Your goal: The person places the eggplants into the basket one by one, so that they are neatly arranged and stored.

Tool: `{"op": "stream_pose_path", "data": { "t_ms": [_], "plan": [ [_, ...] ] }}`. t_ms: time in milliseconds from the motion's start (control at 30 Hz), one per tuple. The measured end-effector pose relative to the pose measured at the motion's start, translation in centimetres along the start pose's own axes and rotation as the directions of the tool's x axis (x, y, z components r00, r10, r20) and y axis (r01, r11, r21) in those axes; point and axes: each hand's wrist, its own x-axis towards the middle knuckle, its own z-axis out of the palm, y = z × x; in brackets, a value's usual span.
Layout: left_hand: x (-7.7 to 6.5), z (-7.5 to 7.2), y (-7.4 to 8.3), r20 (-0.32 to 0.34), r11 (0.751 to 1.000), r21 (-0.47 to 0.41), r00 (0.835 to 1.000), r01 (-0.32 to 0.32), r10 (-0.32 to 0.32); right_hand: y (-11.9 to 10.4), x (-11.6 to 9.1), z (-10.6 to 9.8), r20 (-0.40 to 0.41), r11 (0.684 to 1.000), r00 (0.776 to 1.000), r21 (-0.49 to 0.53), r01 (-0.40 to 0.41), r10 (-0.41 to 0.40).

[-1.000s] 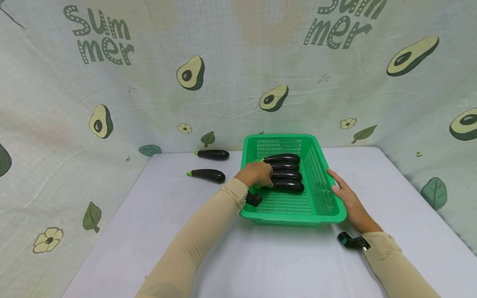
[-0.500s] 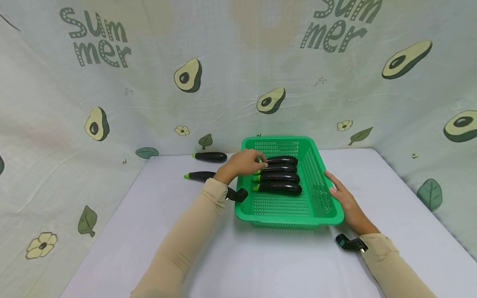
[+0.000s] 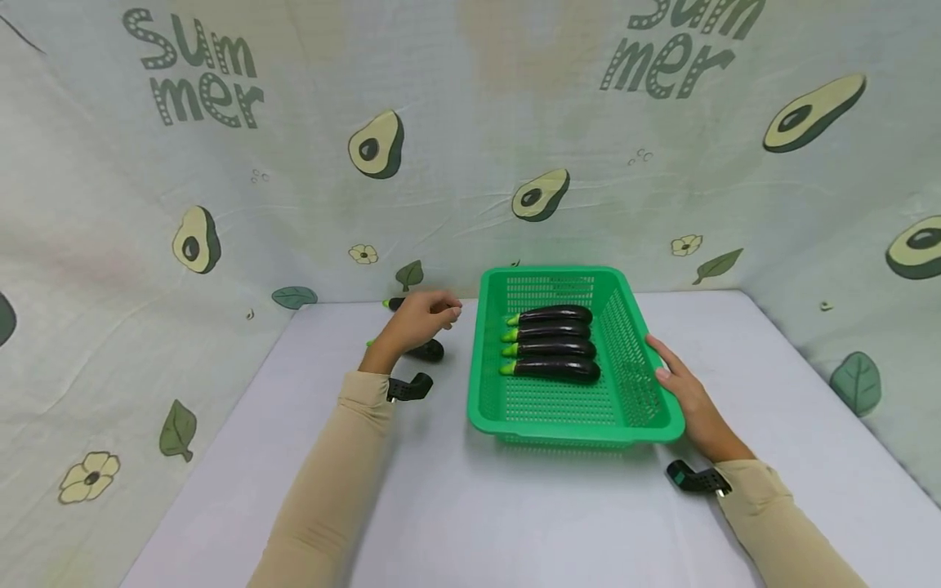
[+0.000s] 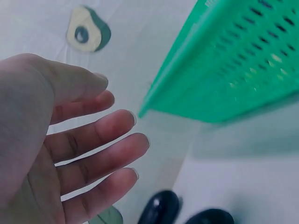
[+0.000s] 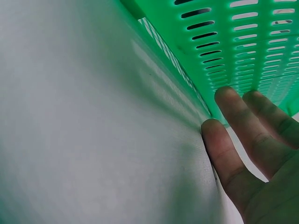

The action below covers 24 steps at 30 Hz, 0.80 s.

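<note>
My left hand (image 3: 417,320) hovers over the left part of the table with nothing in it, its fingers loosely bent and spread in the left wrist view. Beneath it lie two dark eggplants, the far eggplant (image 3: 395,303) mostly hidden by the hand and the near eggplant (image 3: 430,351) partly covered. To the right stands a green perforated basket (image 3: 562,412) holding several glossy eggplants (image 3: 555,349) in a row, green stems to the left. My right hand (image 3: 691,400) rests against the basket's right side; in the right wrist view its straight fingers (image 5: 250,128) touch the outer wall.
A white cloth covers the table (image 3: 456,506). Behind it hangs a pale curtain (image 3: 456,220) printed with avocados and leaves, close to the basket's far side. Each wrist wears a black strap.
My left hand has left the eggplants in the basket, risen over the left rim and moved left above the two on the table. The right hand stays at the basket.
</note>
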Motion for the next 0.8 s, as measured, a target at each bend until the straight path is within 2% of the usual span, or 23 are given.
{"op": "stream_pose_path", "data": {
  "t_ms": [167,367,500,600,800],
  "plan": [
    [-1.0,0.0,-1.9,-0.022,0.999,0.004,0.999,0.042,-0.042,0.0,0.0,0.0,0.000,1.000,1.000,0.011,0.006,-0.006],
    [-2.3,-0.3,-3.8,-0.104,0.998,0.047,0.994,0.042,-0.037,0.0,0.1,0.1,0.009,0.999,1.000,0.041,0.015,-0.016],
    [-2.7,-0.5,-4.4,-0.164,0.998,0.041,0.986,0.039,-0.032,-0.1,0.0,0.0,0.010,0.999,1.000,0.032,0.009,-0.009],
    [-2.8,-0.4,-4.7,-0.180,0.999,0.029,0.983,0.040,-0.034,-0.2,0.0,0.0,0.008,1.000,1.000,0.027,0.005,-0.006],
    [-3.2,0.1,-5.7,-0.206,0.993,0.117,0.979,0.031,-0.006,-0.2,0.0,0.1,0.001,0.999,1.000,0.042,0.005,-0.005]
  ]
}}
